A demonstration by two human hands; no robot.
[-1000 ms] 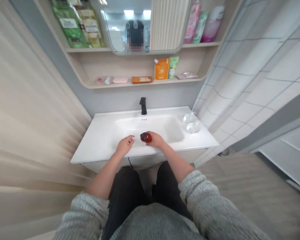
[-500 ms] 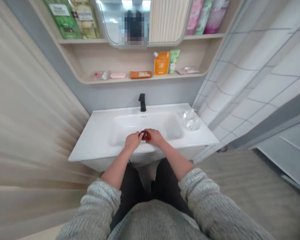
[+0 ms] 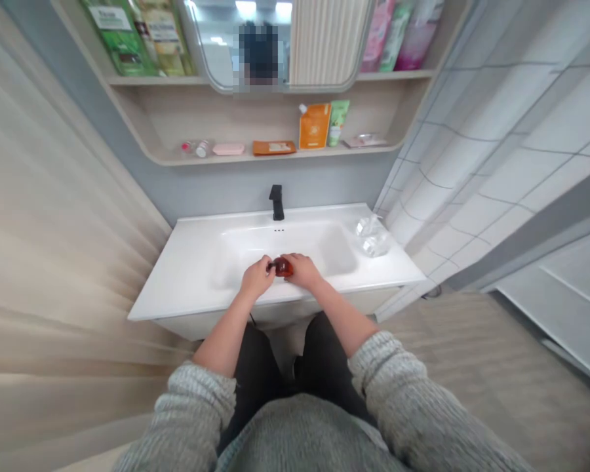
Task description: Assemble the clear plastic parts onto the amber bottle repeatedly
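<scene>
Over the front of the white sink basin (image 3: 295, 239), both hands hold a small amber bottle (image 3: 283, 267), lying on its side with its dark top to the left. My right hand (image 3: 301, 269) wraps round the bottle's body from the right. The fingers of my left hand (image 3: 257, 276) close on the bottle's black top (image 3: 271, 267), which they partly cover. Whether this top is a pump or a plain cap I cannot make out. Behind the hands stands a black faucet (image 3: 276, 202).
Clear dispensers (image 3: 375, 245) stand on the counter's right end. A shelf (image 3: 270, 157) above holds an orange pouch (image 3: 314, 126), a green tube (image 3: 338, 122), an orange packet (image 3: 274, 148), a pink case (image 3: 229, 149) and small bottles (image 3: 201, 149). A curtain (image 3: 54, 229) hangs at left.
My left hand has shifted slightly left, away from the bottle's body, and more of the body and the black top shows. My right hand still grips the body.
</scene>
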